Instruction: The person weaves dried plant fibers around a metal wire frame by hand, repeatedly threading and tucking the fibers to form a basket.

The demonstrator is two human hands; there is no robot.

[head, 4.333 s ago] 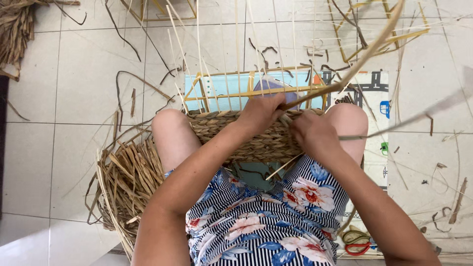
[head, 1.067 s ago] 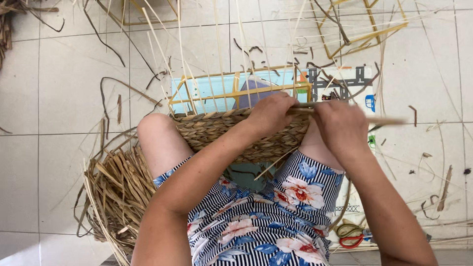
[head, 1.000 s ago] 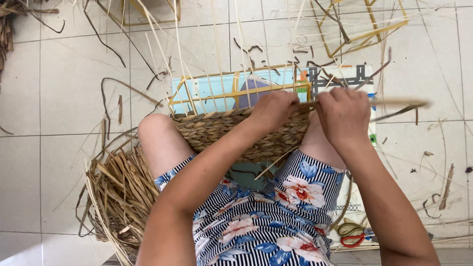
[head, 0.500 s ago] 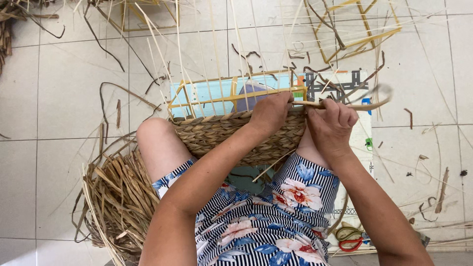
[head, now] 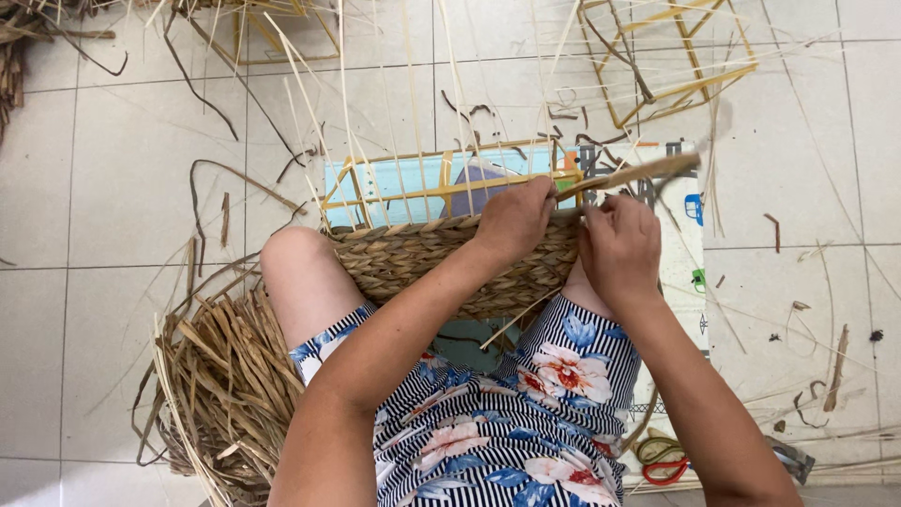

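Two hands meet at the rim of a half-woven basket [head: 441,268] resting on the person's lap. Left hand [head: 514,221], grip closed, pinches a flat straw strand [head: 638,173] at the rim; right hand [head: 619,246] curls just beside it (what its grip holds cannot be told). Thin upright stakes [head: 413,141] rise from the weave. Loose straw bundle [head: 221,376] lies on the tiled floor [head: 113,188], beside the left knee.

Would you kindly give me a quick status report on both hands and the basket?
Left hand and right hand both gripping a flat straw strand at the basket rim. Half-woven basket wedged between the knees, bare stakes upright. Nothing in the way.
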